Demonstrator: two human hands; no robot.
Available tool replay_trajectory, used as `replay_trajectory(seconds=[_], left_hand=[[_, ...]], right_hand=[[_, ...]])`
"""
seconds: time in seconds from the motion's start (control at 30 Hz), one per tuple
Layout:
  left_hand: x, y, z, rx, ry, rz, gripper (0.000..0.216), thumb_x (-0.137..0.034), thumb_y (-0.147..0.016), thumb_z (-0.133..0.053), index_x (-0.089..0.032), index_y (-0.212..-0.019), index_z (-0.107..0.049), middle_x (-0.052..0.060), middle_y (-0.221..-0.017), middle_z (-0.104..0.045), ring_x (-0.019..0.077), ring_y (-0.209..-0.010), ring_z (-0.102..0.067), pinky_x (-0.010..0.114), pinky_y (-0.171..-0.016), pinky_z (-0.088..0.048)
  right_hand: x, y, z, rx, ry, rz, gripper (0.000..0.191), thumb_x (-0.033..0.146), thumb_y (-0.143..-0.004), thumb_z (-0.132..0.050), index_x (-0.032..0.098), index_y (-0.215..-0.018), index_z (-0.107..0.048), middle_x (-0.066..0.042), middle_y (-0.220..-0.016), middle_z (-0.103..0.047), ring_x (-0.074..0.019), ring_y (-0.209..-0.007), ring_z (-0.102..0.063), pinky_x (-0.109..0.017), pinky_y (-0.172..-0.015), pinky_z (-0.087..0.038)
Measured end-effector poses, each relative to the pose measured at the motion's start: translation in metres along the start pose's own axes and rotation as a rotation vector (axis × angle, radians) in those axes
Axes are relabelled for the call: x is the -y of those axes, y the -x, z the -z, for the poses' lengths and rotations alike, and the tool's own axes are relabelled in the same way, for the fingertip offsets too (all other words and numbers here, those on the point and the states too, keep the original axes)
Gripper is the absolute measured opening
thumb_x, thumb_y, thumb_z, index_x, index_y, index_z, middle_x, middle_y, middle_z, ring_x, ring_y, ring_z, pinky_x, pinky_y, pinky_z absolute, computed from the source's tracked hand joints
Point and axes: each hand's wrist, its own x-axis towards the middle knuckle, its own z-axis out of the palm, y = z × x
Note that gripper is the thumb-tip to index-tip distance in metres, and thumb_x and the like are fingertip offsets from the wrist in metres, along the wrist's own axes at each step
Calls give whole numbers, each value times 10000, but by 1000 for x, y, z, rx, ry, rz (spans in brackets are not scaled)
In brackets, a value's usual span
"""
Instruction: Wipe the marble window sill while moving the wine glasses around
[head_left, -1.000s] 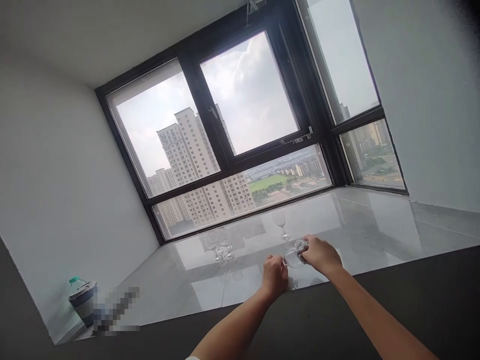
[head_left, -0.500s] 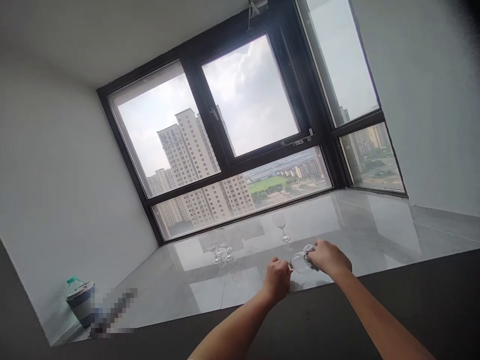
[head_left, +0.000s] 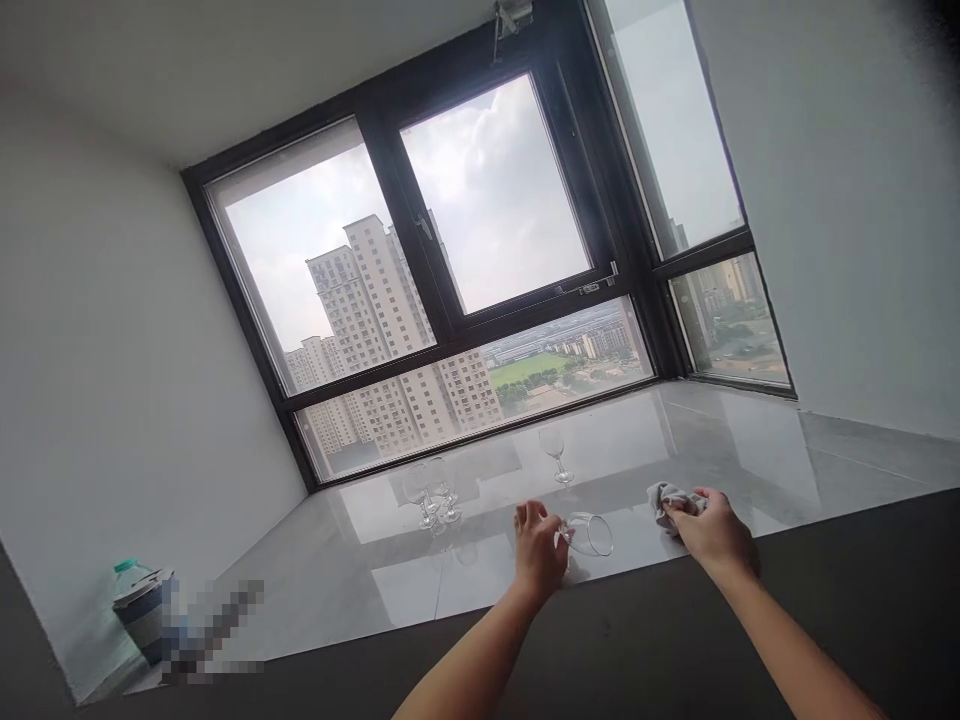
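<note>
A clear wine glass [head_left: 589, 535] lies tilted on its side in the air, its bowl mouth facing right. My left hand [head_left: 540, 550] grips it at the stem end, fingers closed; the foot is mostly hidden by the hand. To the right, my right hand [head_left: 716, 532] is closed on a crumpled grey cloth [head_left: 671, 503], apart from the glass. Behind them a single wine glass [head_left: 556, 455] stands upright on the glossy sill [head_left: 480, 580]. Several more wine glasses [head_left: 435, 495] stand grouped farther left.
A dark-framed window [head_left: 442, 330] rises behind the sill. At the sill's left end stand a dark cup-shaped container [head_left: 144, 612] with a green-topped item behind it, and a pixelated patch. The sill's front edge runs just beneath my hands.
My right hand has drawn the cloth out of the glass's mouth and moved right. My left hand has shifted slightly left, still holding the glass. The view has turned a little.
</note>
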Motion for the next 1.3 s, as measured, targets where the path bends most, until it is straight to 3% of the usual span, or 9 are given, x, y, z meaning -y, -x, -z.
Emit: replay_trajectory(seconds=[0.17, 0.33, 0.57, 0.7, 0.8, 1.03, 1.3], left_hand=[[2, -3, -2, 63, 5, -20, 136, -204, -849, -550, -213, -791, -672, 61, -848, -601, 209, -923, -505, 326, -829, -391], [3, -4, -1, 61, 93, -80, 215, -179, -899, -461, -205, -814, -657, 61, -870, -658, 180, -858, -564, 296, -818, -414], [7, -4, -4, 14, 128, -13, 247, -202, -914, -435, -190, -781, -644, 67, -813, -660, 181, -802, -578, 285, -759, -426], [8, -7, -4, 61, 150, -21, 226, -203, -913, -442, -196, -815, -646, 64, -858, -665, 182, -834, -571, 282, -777, -417], [9, -9, -3, 89, 135, -20, 222, -187, -907, -444, -194, -804, -641, 59, -849, -659, 184, -846, -561, 280, -781, -405], [14, -13, -7, 172, 90, 0, 291, -294, -930, -413, -200, -705, -572, 12, -715, -590, 152, -720, -510, 242, -670, -344], [23, -25, -25, 337, 156, 47, 347, -381, -871, -470, -178, -592, -509, 7, -702, -586, 128, -674, -490, 230, -626, -299]], right_hand=[[15, 18, -23, 140, 41, 154, 499, 392, -830, -495, 155, -1270, -498, -162, -1068, -686, -275, -895, -664, -314, -673, -445], [41, 59, -51, 347, -7, 262, 432, 366, -853, -492, 202, -1253, -506, -109, -1037, -703, -230, -904, -672, -260, -652, -422], [52, 83, -58, 373, -80, 295, 394, 343, -832, -534, 274, -1220, -529, -52, -991, -713, -218, -884, -668, -250, -650, -414], [52, 72, -42, 315, -147, 347, 428, 335, -844, -540, 255, -1263, -495, -44, -939, -708, -196, -839, -656, -232, -659, -415], [41, 57, -28, 230, -9, 421, 436, 265, -872, -499, 245, -1304, -453, -57, -960, -691, -198, -860, -640, -234, -670, -386], [-16, 27, 3, -149, 285, 383, 490, 193, -917, -405, 157, -1396, -312, -116, -999, -622, -224, -880, -584, -284, -713, -382], [-51, 25, 27, -162, 205, 438, 482, 200, -899, -430, 200, -1373, -346, -106, -1117, -619, -212, -921, -595, -270, -700, -396]])
